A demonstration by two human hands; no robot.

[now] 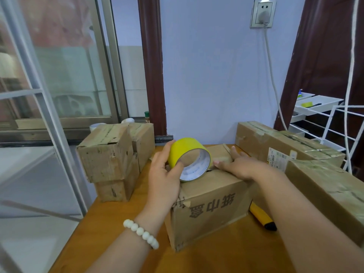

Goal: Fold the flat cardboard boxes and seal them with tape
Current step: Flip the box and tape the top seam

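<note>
1 wide-angle camera, worn on the person's head, looks forward and down over the wooden surface (122, 243) toward the pale wall (206, 75) and its socket (263, 13). It sits close. Both forearms enter from the bottom edge, and the left hand (163, 174), right hand (240, 166), yellow tape roll (183, 150) and cardboard box (208, 209) fill the centre. The window frame (57, 134) slants steeply at the left edge.
</note>
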